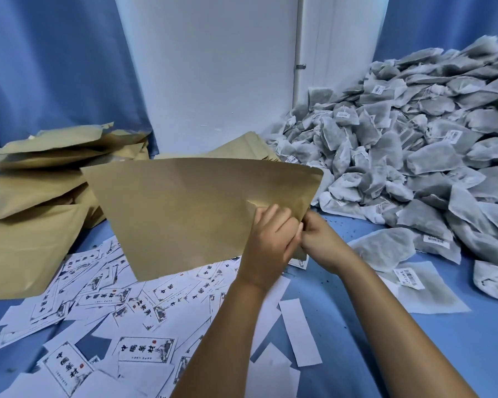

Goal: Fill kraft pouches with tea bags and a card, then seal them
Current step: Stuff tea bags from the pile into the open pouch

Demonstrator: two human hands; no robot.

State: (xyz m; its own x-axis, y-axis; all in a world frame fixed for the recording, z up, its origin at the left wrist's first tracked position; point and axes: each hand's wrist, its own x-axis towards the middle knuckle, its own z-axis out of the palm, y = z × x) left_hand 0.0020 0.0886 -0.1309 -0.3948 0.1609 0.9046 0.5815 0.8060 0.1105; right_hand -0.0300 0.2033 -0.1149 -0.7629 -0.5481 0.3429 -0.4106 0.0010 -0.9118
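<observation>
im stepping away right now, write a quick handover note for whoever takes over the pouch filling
Left hand and right hand both pinch the right edge of one kraft pouch, held up over the table.
Tea bags are heaped at right, cards scattered in front, more pouches stacked at left.
Done: one pouch picked up.
Left: whether it holds anything cannot be seen; add tea bags and a card, then seal.
</observation>
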